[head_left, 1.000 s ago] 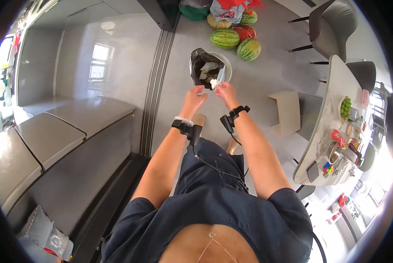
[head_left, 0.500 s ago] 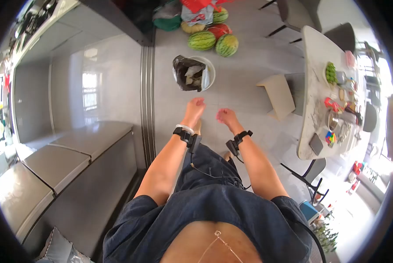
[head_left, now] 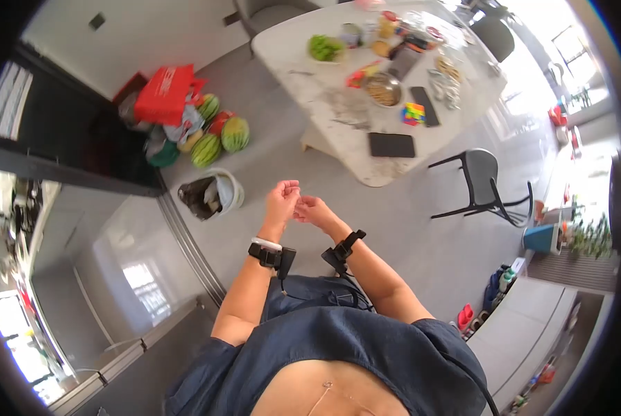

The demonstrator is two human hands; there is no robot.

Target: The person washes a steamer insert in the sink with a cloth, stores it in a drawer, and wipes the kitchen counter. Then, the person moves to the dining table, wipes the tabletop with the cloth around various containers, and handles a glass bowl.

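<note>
My left hand (head_left: 281,202) is raised in front of me, its fingers curled closed. Against its fingertips rests my right hand (head_left: 313,211), also loosely closed. Nothing shows in either hand. Left of them on the floor stands a white bin (head_left: 237,188) with a black liner (head_left: 194,197) and some waste inside. Each wrist wears a black strapped device with a cable.
Ahead, a marble table (head_left: 310,104) bears green grapes (head_left: 325,48), a metal bowl (head_left: 383,89), a colourful cube (head_left: 413,114) and dark flat devices. Watermelons (head_left: 235,134) and a red bag (head_left: 163,95) lie beyond the bin. A dark chair (head_left: 481,177) stands right.
White crumpled material at my right hand over the bin is gone from it. The view has turned right towards the table, and my hands have come together away from the bin.
</note>
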